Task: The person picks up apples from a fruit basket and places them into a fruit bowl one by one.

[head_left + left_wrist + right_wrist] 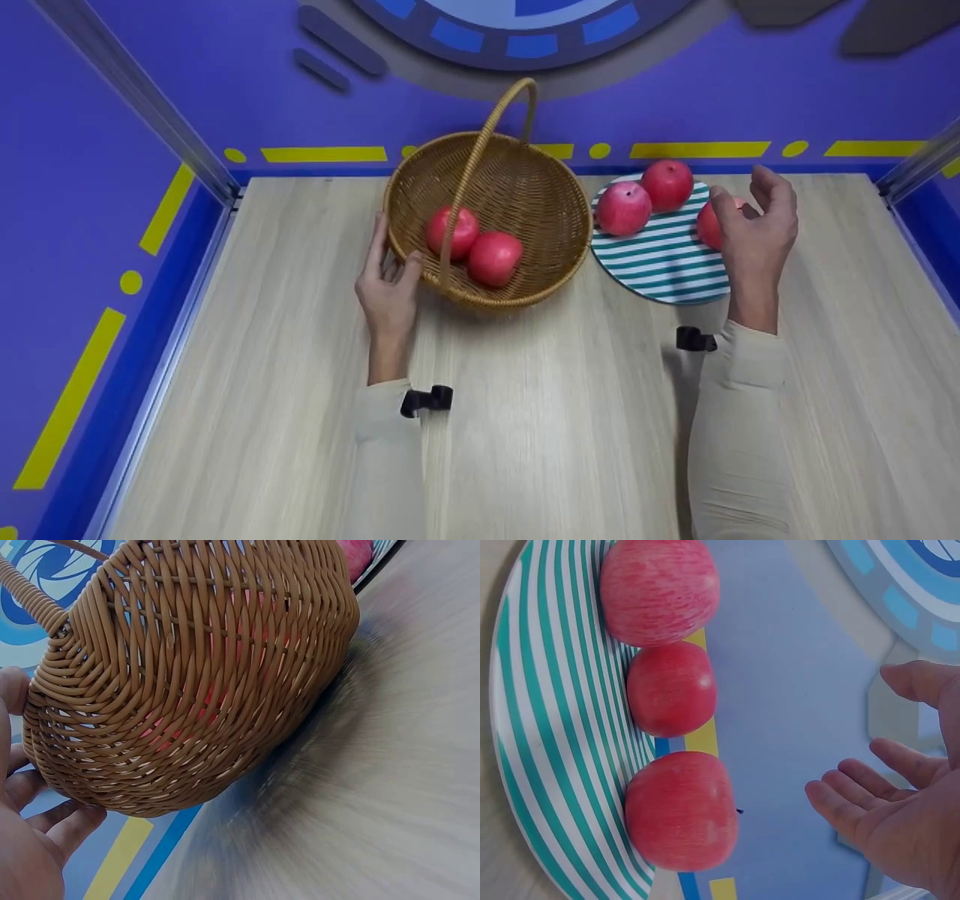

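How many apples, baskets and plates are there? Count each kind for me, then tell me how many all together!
Basket: 1
Striped plate: 1
Apples: 5 (2 in the basket, 3 on the plate)
Total: 7

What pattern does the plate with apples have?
The plate has green and white stripes, clearest in the right wrist view.

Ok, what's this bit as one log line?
left grip: holds round brown wicker basket | inside: two round red apples | right grip: holds nothing | round green-and-white striped plate: three red apples
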A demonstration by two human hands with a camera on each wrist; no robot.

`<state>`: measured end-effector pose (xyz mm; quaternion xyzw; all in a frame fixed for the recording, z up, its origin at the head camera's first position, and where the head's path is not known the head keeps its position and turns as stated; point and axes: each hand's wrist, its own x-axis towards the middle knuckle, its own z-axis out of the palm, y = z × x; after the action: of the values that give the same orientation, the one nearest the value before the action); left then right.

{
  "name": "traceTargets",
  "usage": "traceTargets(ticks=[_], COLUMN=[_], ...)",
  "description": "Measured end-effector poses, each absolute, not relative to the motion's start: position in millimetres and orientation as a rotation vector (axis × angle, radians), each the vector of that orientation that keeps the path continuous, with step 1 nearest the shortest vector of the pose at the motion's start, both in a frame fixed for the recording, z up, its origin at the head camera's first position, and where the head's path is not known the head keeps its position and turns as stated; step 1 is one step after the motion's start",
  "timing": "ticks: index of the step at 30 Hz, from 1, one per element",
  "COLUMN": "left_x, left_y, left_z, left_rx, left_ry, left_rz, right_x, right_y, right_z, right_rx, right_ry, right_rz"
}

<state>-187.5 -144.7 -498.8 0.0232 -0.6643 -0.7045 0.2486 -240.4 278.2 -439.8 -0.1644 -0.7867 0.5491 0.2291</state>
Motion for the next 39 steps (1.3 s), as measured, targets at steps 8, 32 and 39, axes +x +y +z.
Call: traceTargets(ticks=[8,32,39], left_x=[-187,-186,-187], left_y=[-144,-145,-145], left_z=[-500,-501,-502], left_rx=[0.09,0.064,0.049], left_ry=[-1.844,-1.806,-1.834], left_rz=[-1.893,-1.904,-1.861], right_x=[-240,-237,-235], right_y=[275,259,251], right_z=[-442,-438,-436], right_rx=[-0.389,-0.312,-0.187], right_ry=[-2.148,-2.226,-2.224], right_rz=[1.531,1.472,1.515])
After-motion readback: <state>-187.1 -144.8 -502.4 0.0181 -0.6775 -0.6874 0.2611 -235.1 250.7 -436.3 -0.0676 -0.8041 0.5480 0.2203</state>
